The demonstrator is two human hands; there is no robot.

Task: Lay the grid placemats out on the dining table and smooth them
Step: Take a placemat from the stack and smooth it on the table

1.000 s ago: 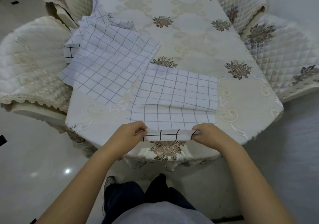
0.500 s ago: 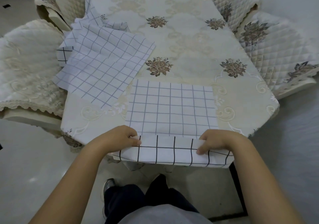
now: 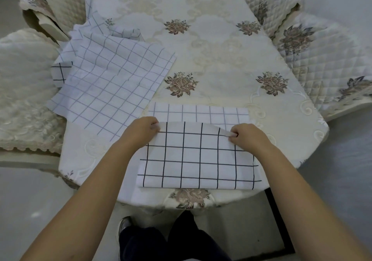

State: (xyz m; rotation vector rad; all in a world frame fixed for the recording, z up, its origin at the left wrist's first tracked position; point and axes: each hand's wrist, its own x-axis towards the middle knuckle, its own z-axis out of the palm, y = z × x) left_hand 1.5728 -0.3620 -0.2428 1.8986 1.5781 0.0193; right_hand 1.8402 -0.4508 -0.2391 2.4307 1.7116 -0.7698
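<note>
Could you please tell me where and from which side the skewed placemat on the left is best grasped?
Pinch the skewed mat along its right edge, coming from the table's middle: that edge lies flat and uncovered on the tablecloth, while the left side hangs off toward the chair. The left hand and right hand are pinching the front mat.

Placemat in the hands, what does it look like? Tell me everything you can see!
The placemat is thin white cloth with a grid of lines. Its near part shows bold dark lines and lies over a paler-lined strip behind it, so it looks folded over. It rests near the front edge of the table. The left hand and right hand each pinch a corner of the flap's far edge, which is slightly wavy.
</note>
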